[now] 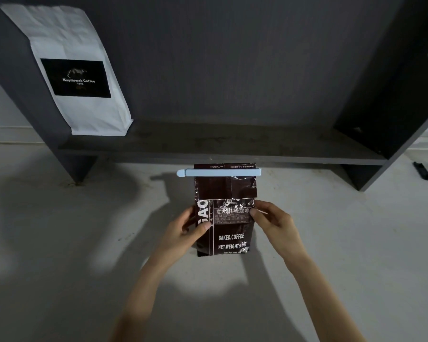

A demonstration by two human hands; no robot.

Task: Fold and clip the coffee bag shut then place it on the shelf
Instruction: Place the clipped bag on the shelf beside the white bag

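Observation:
A dark brown coffee bag (229,239) with white print "BAKED.COFFEE" is held upright in front of the shelf. Its top is folded over, and a pale blue clip (219,172) is clamped across the fold. My left hand (185,225) grips the bag's left edge, thumb on the front. On the right edge my right hand (272,219) pinches the bag the same way. The dark grey shelf board (220,141) lies just beyond the bag's top.
A white coffee bag (82,70) with a black label leans in the shelf's left corner. Dark side panels (393,107) close the shelf on both sides. A light countertop (59,243) spreads below. A small black object (423,171) lies at the far right.

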